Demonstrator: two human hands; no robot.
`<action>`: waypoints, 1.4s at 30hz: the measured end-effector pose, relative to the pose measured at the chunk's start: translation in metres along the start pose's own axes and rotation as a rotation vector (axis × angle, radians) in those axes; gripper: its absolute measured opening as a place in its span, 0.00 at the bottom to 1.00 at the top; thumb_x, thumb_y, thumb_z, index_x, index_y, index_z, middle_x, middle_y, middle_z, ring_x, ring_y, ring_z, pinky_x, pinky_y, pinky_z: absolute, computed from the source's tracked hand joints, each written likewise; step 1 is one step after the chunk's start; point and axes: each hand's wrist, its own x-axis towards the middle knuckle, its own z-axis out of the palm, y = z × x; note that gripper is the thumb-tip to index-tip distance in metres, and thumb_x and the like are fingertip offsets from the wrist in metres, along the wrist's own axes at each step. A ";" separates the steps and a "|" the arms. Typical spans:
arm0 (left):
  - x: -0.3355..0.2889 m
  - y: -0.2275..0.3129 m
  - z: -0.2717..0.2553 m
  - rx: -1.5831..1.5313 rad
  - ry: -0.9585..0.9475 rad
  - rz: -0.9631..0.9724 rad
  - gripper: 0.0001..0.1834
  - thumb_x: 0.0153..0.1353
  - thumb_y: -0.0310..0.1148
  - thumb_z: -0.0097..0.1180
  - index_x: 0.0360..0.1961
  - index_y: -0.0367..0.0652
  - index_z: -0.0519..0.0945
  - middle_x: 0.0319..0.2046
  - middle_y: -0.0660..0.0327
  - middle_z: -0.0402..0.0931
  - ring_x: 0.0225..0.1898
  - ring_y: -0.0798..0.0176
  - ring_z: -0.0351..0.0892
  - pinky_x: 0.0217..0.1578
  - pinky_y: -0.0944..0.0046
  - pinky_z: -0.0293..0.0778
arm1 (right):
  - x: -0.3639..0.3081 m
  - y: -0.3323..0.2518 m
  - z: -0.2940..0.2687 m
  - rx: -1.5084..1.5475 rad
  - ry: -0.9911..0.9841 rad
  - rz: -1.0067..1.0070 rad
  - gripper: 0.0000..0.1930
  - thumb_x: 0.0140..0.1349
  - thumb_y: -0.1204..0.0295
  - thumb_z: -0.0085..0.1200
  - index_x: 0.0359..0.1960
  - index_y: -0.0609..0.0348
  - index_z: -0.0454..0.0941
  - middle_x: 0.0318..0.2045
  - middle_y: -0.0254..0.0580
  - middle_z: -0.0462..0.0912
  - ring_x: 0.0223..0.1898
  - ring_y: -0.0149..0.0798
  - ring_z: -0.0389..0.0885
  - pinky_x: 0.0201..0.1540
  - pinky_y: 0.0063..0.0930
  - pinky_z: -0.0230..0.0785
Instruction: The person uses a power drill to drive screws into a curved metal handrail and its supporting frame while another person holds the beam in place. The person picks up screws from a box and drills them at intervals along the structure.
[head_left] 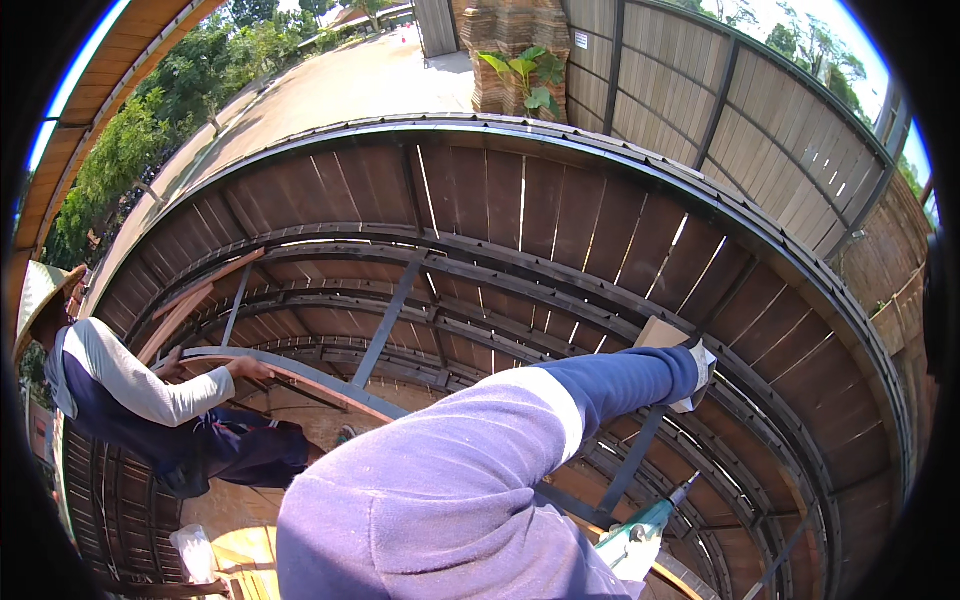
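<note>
A purple-blue sleeved arm of mine with a white band stretches from the lower middle to the right; it looks like the left arm. At its cuff, my left hand (703, 366) is mostly hidden, and its fingers cannot be made out. A whitish piece and a small tan cardboard box (660, 335) are right beside the cuff, against the dark curved framework. Below the forearm a green power drill (640, 535) points its bit up and to the right. The sleeve covers the drill's lower part. My right hand does not show.
Curved dark metal rails (540, 262) and brown boards (560, 205) arch across the view, with cross struts (390, 318) between them. At left a co-worker (150, 385) in a straw hat grips a curved beam (300, 372). A wooden fence (760, 120) stands behind.
</note>
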 end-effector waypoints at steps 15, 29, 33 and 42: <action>-0.012 -0.005 0.004 -0.180 0.053 -0.058 0.19 0.55 0.49 0.60 0.43 0.50 0.86 0.39 0.57 0.86 0.44 0.50 0.85 0.47 0.43 0.73 | 0.014 0.014 0.009 0.979 -0.154 0.618 0.21 0.56 0.72 0.61 0.52 0.51 0.70 0.34 0.45 0.80 0.29 0.49 0.83 0.33 0.46 0.81; -0.120 -0.026 -0.016 -1.161 0.608 -0.565 0.18 0.53 0.40 0.65 0.44 0.45 0.81 0.35 0.53 0.84 0.40 0.49 0.85 0.45 0.53 0.79 | 0.010 0.023 0.005 1.357 -0.162 0.849 0.27 0.57 0.71 0.60 0.59 0.51 0.66 0.35 0.48 0.79 0.27 0.50 0.82 0.30 0.46 0.82; -0.183 -0.015 -0.002 -2.272 0.856 -0.307 0.05 0.67 0.28 0.58 0.39 0.38 0.79 0.32 0.57 0.84 0.33 0.64 0.85 0.36 0.65 0.82 | 0.001 0.022 -0.012 1.323 -0.193 0.742 0.28 0.54 0.71 0.59 0.58 0.52 0.65 0.33 0.50 0.79 0.27 0.50 0.83 0.29 0.46 0.82; -0.316 0.019 -0.024 -2.675 1.116 -0.191 0.05 0.67 0.28 0.55 0.42 0.41 0.80 0.40 0.55 0.81 0.46 0.54 0.84 0.55 0.52 0.80 | 0.020 0.026 -0.016 1.256 -0.468 0.748 0.32 0.44 0.81 0.56 0.55 0.59 0.64 0.29 0.56 0.78 0.26 0.56 0.83 0.29 0.51 0.84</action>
